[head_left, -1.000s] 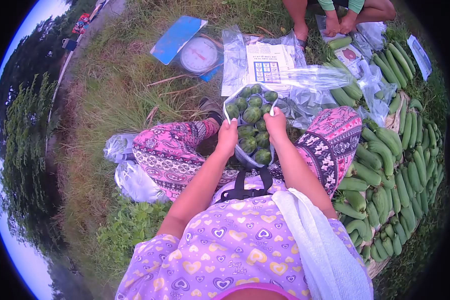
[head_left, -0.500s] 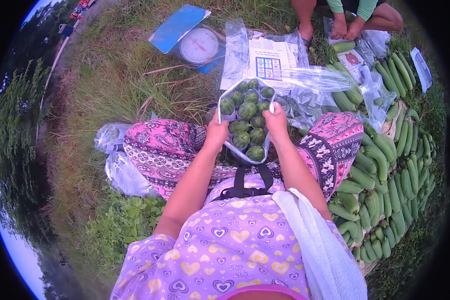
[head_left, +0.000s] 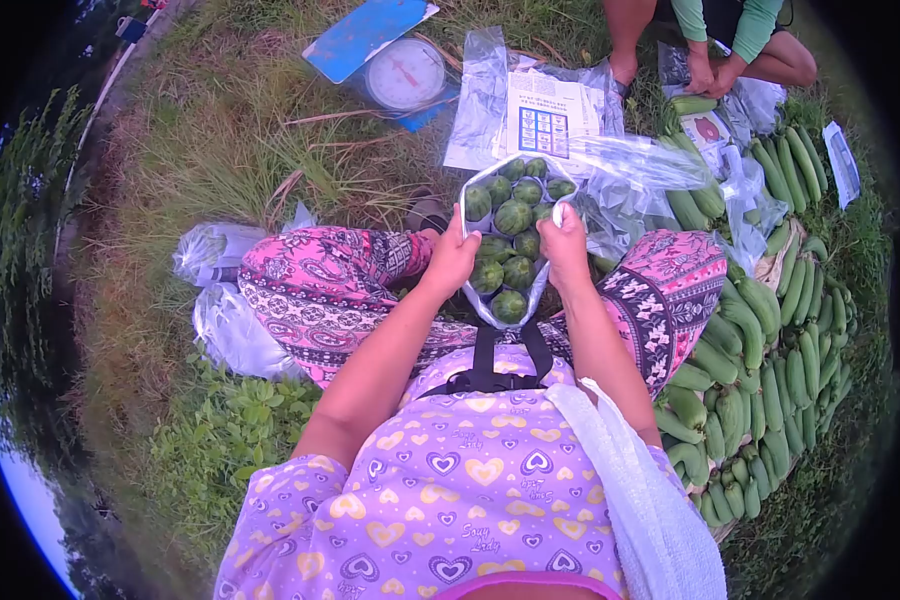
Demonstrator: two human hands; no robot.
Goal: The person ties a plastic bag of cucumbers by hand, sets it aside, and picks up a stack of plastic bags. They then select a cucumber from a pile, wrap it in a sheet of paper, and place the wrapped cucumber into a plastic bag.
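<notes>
From the head view, I see the seated person's left hand (head_left: 451, 262) and right hand (head_left: 564, 245) clenched on opposite sides of a plastic bag (head_left: 481, 226), each gripping its rim so the mouth is spread wide. The bag sits between the two hands, over the lap, and round green fruits (head_left: 514, 217) with pale streaks fill what I can see of it. Just beyond the hands lie printed papers (head_left: 540, 110), with crumpled clear plastic (head_left: 638, 165) spreading off to their right. Ahead and to the left of the hands, a round dial (head_left: 405, 75) lies in the grass by a blue board (head_left: 366, 38). Well to the right of the hands, long green gourds (head_left: 775, 380) are laid close together in rows. Left of the hands, past the patterned knee, whitish plastic bundles (head_left: 240, 325) rest on the ground. Farther ahead, on the right, another person's hands (head_left: 710, 76) are close together above a lone gourd (head_left: 692, 104).
</notes>
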